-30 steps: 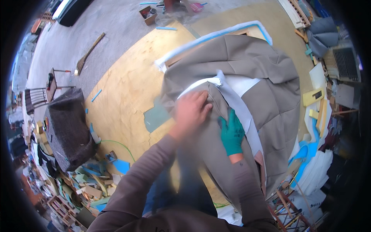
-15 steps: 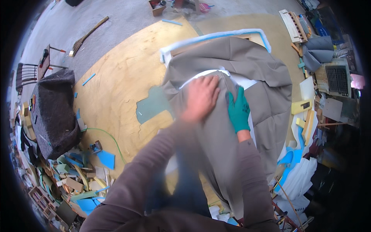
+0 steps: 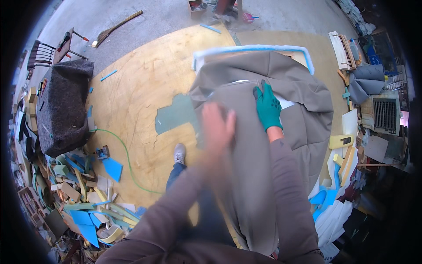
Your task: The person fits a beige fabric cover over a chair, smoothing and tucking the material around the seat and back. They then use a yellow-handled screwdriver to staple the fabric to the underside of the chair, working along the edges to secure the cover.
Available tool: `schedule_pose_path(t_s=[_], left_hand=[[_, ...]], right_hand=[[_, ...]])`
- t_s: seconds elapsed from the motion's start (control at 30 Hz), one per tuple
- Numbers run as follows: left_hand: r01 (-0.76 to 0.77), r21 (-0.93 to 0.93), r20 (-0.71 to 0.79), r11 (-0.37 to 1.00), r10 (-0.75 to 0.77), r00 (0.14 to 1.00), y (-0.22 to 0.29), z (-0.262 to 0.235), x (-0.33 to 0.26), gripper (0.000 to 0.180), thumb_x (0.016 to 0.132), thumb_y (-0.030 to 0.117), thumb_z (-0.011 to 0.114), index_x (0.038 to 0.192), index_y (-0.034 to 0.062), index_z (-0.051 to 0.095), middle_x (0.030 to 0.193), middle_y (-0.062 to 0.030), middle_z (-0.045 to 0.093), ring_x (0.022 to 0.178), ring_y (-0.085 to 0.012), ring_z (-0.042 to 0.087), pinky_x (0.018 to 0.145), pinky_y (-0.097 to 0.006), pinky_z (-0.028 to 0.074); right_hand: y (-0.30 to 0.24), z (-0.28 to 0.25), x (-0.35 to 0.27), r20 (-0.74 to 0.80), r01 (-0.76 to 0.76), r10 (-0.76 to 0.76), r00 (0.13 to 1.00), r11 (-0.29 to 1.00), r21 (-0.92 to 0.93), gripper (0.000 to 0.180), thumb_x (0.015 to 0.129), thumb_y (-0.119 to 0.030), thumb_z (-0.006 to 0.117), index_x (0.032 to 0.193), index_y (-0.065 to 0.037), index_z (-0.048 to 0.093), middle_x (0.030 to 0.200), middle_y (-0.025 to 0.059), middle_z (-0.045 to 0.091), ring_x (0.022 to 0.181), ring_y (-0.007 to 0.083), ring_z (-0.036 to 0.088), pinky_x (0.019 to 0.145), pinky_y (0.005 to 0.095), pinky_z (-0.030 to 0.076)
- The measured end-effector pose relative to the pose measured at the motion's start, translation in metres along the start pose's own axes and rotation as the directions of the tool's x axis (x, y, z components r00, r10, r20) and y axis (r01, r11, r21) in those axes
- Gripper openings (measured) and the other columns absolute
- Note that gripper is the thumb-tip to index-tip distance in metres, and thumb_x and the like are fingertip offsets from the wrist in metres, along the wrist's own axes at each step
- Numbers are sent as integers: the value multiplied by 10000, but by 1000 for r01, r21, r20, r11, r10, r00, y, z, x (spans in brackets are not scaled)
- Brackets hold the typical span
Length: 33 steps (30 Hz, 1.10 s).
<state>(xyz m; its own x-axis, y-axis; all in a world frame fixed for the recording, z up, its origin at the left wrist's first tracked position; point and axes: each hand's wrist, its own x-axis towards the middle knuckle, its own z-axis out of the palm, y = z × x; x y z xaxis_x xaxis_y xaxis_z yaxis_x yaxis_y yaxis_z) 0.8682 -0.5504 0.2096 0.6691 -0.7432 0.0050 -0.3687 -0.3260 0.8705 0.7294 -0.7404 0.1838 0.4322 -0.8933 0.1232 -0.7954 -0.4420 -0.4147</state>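
The cover (image 3: 250,141), grey and loose, lies before the person at the middle and right of the board (image 3: 132,88), its far part bunched over the frame (image 3: 255,49), which is edged in white and blue. The right hand (image 3: 267,105), in a green glove, rests on the cover near a gap where white lining (image 3: 286,104) shows; whether its grip pinches the edge cannot be told. The left hand (image 3: 216,125), bare and blurred, has an open grip, thumb apart from the fingers, over the left part of the near panel; contact cannot be made out.

The step looks like smoothing that panel. To do it well, the gloved hand should anchor the far edge while the bare palm sweeps outward with flat, even pressure, feeling for ridges beneath. Light strokes would suit better than tugging, since the loose folds on the right could drag the panel askew.

As for containers, a small brown box (image 3: 197,14) stands near the top edge of the view, with a few dark things in it, too small to name. At lower left, a wooden rack (image 3: 34,201) has compartments; what they hold is unclear.
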Motion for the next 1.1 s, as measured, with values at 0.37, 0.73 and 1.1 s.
schedule_pose_path(t_s=[0.37, 0.73, 1.1], left_hand=[[-12, -685, 12, 729, 27, 1000, -29, 49, 88, 537, 1192, 433, 500, 965, 9, 741, 885, -27, 732, 847, -127, 619, 898, -315, 487], [-579, 510, 267, 636, 523, 809, 33, 53, -4, 532, 1079, 256, 601, 1593, 124, 578, 1703, -123, 503, 1643, -379, 355, 1334, -643, 240], [-685, 203, 702, 699, 384, 600, 69, 66, -319, 690, 1008, 277, 609, 1603, -55, 503, 1747, -268, 390, 1652, -422, 341, 1332, -563, 292]], right_hand=[[2, -9, 61, 439, -182, -124, 890, 786, 591, 473, 1052, -394, 739, 1366, -42, 759, 1244, 156, 808, 1085, 230, 756, 989, 383, 573], [22, -49, -57, 215, 4, -81, 973, 941, 339, 902, 1067, -533, 678, 1733, -49, 308, 1607, 307, 555, 1424, 504, 590, 1138, 520, 522], [82, -183, -409, 350, -425, 322, 880, 863, 274, 839, 1020, -261, 793, 1696, 11, 377, 1597, 295, 579, 1413, 441, 626, 1148, 460, 522]])
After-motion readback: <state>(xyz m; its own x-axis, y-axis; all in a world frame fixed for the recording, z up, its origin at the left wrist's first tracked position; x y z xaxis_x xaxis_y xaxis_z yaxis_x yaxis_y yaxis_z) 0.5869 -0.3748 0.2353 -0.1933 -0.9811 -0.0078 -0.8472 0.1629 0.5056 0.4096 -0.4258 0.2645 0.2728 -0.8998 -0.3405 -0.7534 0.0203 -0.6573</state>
